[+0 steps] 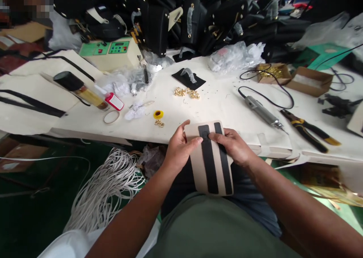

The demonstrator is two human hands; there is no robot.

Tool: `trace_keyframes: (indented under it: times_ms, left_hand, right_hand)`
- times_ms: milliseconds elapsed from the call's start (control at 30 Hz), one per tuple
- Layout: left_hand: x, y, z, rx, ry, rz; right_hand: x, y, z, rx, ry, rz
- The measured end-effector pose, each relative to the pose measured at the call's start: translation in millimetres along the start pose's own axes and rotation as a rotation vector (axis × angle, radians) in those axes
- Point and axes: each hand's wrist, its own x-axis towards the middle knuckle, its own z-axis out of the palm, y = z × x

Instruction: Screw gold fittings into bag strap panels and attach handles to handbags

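Between my two hands is a beige panel with two black stripes (224, 184), held upright at the table's front edge above my lap. My left hand (181, 146) grips its left side, the thumb pressing on the wider black stripe. Gripping the right side, my right hand (234, 144) has its thumb near the same spot, beside a small dark raised bit on that stripe. The fingers behind the panel are mostly hidden. Beyond it lie gold-coloured metal fittings (187, 93) and a black piece with a plastic-wrapped handle (189, 79).
Pliers (307, 129) and a corded rotary tool (262, 112) lie at right. A yellow tape roll (158, 114), a red glue bottle (114, 101) and a black-capped jar (81, 89) are at left. Black bags (155, 27) fill the back. White cords (104, 190) heap on the floor.
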Motion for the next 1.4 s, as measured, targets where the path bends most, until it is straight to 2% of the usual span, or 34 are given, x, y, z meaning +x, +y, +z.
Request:
trace_keyframes:
  times_ms: [100, 233, 600, 833, 1033, 1233, 1400]
  left_hand:
    - [11.3, 1.1, 2.8, 0.036, -0.104, -0.11]
    - [26.5, -2.5, 5.1, 0.115, -0.151, -0.179]
    - [56.1, -18.5, 14.2, 0.089, -0.166, -0.331]
    - [69.0, -21.6, 20.8, 0.163, -0.184, -0.4]
    - [77.8, -25.8, 23.4, 0.239, -0.165, -0.425]
    - [87.9, -26.8, 24.5, 0.313, -0.142, -0.478]
    - [89.4, -26.3, 25.2, 0.415, -0.162, -0.495]
  right_hand:
    - [3.6, 0.8, -14.6, -0.037, 0.004, 0.033]
    - [11.3, -1.5, -32.1, -0.093, -0.007, 0.075]
    - [29.9, 2.7, -50.2, -0.161, 0.014, 0.147]
    - [47.0, -25.8, -67.5, -0.42, -0.132, 0.216]
    - [66.1, -36.1, -69.3, -0.501, -0.199, 0.274]
    - [80.2, -33.0, -62.9, -0.561, -0.153, 0.327]
    - [81.4, -33.0, -55.3, -0.622, -0.129, 0.366]
